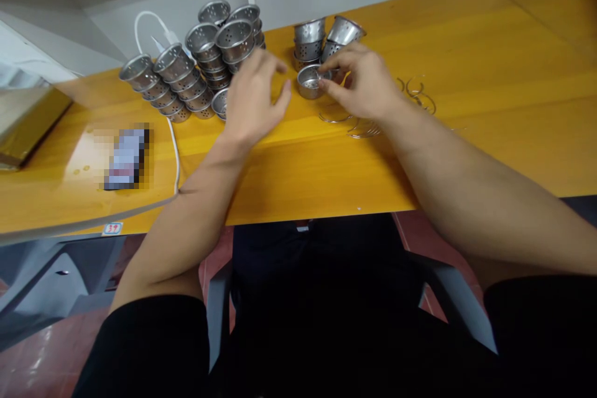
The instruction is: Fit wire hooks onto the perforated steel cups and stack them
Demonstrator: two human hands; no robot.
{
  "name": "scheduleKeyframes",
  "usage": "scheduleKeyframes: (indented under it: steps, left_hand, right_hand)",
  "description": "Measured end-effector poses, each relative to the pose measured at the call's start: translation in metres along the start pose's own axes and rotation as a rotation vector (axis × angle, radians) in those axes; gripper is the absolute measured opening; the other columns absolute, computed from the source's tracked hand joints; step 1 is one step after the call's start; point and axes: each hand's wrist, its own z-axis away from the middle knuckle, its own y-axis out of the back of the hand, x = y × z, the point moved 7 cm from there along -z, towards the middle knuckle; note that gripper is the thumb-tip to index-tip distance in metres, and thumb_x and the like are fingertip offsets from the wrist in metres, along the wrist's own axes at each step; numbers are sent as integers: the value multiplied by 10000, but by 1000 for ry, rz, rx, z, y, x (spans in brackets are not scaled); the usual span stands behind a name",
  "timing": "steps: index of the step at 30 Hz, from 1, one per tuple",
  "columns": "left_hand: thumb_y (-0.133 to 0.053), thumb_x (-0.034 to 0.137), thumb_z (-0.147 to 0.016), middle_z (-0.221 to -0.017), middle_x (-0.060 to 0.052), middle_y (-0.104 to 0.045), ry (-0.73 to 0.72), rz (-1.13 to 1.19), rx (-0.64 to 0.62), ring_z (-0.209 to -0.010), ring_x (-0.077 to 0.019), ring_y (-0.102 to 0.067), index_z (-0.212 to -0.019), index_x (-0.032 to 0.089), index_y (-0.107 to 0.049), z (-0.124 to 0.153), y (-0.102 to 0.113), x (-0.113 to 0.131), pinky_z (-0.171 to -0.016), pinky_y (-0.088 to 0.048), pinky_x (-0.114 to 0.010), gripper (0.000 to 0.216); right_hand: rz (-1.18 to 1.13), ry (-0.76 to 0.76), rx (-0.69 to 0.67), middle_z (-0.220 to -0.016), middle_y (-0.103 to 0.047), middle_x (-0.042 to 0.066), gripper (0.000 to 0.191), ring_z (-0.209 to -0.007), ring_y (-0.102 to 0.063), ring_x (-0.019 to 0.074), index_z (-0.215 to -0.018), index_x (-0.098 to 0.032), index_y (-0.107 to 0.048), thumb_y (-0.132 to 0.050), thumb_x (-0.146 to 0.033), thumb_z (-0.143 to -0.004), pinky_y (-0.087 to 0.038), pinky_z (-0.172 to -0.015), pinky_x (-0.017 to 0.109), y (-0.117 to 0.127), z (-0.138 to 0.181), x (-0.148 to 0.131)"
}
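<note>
A small perforated metal cup (308, 88), like a sink strainer basket, stands upright in front of me. My right hand (361, 81) pinches at its right rim with thumb and forefinger; whether a thin wire is also between the fingertips, I cannot tell. Thin curved metal wires (366, 130) lie beneath and beside that hand. To the left, my left hand (256, 96) hovers with thumb and fingers apart, holding nothing. It partly hides another low cup (218, 104) and the front of the stacked cups (236, 37).
More stacks of cups (180, 71) stand at the back left, and two short stacks (308, 34) behind the single cup. A phone (125, 158) with a blurred screen lies left, near a white cable (175, 155). A box (32, 118) sits at the table's (298, 180) left end.
</note>
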Motion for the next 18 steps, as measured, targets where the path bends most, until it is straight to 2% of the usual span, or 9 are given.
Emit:
scheduleKeyframes:
  steps: [2,4,6,8,10,13,15,16,18]
  left_hand:
    - [-752,436,-1072,-1749,-116,-675,54,-27,179,-1757,-385,-531,-1458,399,-691,-1,25,-3,-1585,-406,-619,393]
    - [-743,536,-1048,-1895,-22,-589,87,-1,278,-1954,-328,-256,-1710,503,-546,-2,36,-15,-1663,-233,-619,692]
    - [-694,631,-1040,-1890,23,-621,90,13,274,-2023,-221,43,-1866,552,-362,-5,33,-34,-1686,-89,-637,893]
    - [-571,695,-1091,-1809,14,-706,114,-70,215,-2004,-108,137,-1861,572,-350,-9,24,-53,-1685,-85,-619,811]
    - [-477,689,-1142,-1849,34,-672,156,-152,177,-2008,-110,26,-1760,568,-456,-11,18,-69,-1671,-145,-593,629]
    - [-564,649,-1150,-1934,-4,-564,170,-141,228,-1925,-196,-313,-1417,427,-640,-13,17,-78,-1640,-271,-523,356]
    - [-640,641,-1133,-1902,-43,-555,134,-103,269,-1863,-210,-391,-1222,407,-614,-14,18,-77,-1614,-329,-497,252]
    - [-674,621,-1116,-1880,-70,-552,113,-93,288,-1864,-220,-386,-1194,404,-585,-14,18,-76,-1613,-330,-500,247]
    - [-744,543,-1074,-1843,-117,-551,95,-81,305,-1863,-240,-390,-1256,400,-548,-14,19,-74,-1617,-319,-510,304]
  right_hand:
    - [-16,-26,-4,-1294,-897,67,547,-1345,-732,471,-1320,-525,-882,-735,-966,-1032,-610,-1261,742,2,1,-3]
    - [-22,-43,-10,-1264,-899,52,533,-1332,-728,470,-1278,-574,-872,-706,-1006,-1013,-599,-1269,735,3,2,-5]
    - [-30,-35,-4,-1299,-891,49,506,-1284,-740,467,-1230,-571,-868,-708,-1000,-1014,-607,-1250,737,3,2,-6]
    - [-43,4,12,-1365,-865,102,534,-1198,-764,458,-1204,-466,-881,-731,-948,-1030,-633,-1201,744,3,2,-7]
    - [-51,42,18,-1380,-835,170,561,-1149,-772,446,-1191,-364,-879,-749,-893,-1056,-652,-1169,737,1,1,-7]
    - [-62,61,6,-1355,-829,176,544,-1168,-767,443,-1190,-352,-863,-760,-876,-1087,-647,-1177,726,-1,0,-4]
    - [-66,59,0,-1351,-828,170,552,-1147,-763,434,-1194,-351,-862,-764,-883,-1085,-648,-1159,723,-2,0,-2]
    - [-66,58,-2,-1342,-827,174,565,-1133,-761,426,-1196,-340,-865,-762,-885,-1083,-651,-1151,717,-2,0,-2]
    - [-65,54,-1,-1320,-834,171,584,-1125,-754,409,-1193,-338,-869,-752,-899,-1078,-654,-1151,696,-3,0,-2]
